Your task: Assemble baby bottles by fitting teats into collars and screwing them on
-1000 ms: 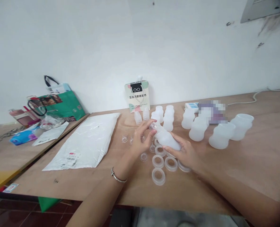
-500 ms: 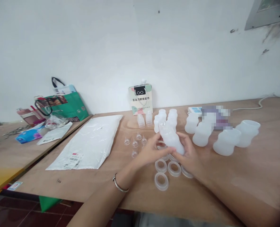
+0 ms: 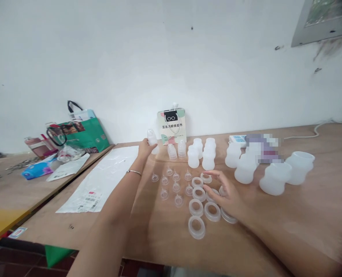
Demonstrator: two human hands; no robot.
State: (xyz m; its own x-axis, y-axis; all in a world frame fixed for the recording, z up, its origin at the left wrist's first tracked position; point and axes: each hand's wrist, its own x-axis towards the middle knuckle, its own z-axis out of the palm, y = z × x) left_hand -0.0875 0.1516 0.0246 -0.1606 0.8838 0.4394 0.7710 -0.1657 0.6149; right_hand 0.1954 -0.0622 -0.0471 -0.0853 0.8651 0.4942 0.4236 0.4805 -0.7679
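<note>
At the left of the paper bag, my left hand (image 3: 145, 149) is closed around a frosted baby bottle (image 3: 155, 149) with a clear domed cap on top. The bottle stands upright near the back; whether its base touches the table cannot be made out. My right hand (image 3: 226, 193) is open, fingers apart, over the frosted screw rings (image 3: 212, 212), partly hiding some. Several clear bottle nipples (image 3: 176, 187) lie left of the rings. Behind them stand two clear caps (image 3: 172, 151) and several frosted bottle bodies (image 3: 208, 154). More open-topped bodies (image 3: 272, 179) stand at the right.
A white mailing bag (image 3: 113, 169) lies flat on the left. The paper bag (image 3: 172, 129) leans by the wall. On the adjoining left table are a green bag (image 3: 87, 134) and a blue packet (image 3: 36, 169). A white cable (image 3: 312, 134) and a pixelated item are at back right.
My left hand has carried the bottle from the middle, where both hands held it, to the back left. My right hand has let go and opened over the rings.
</note>
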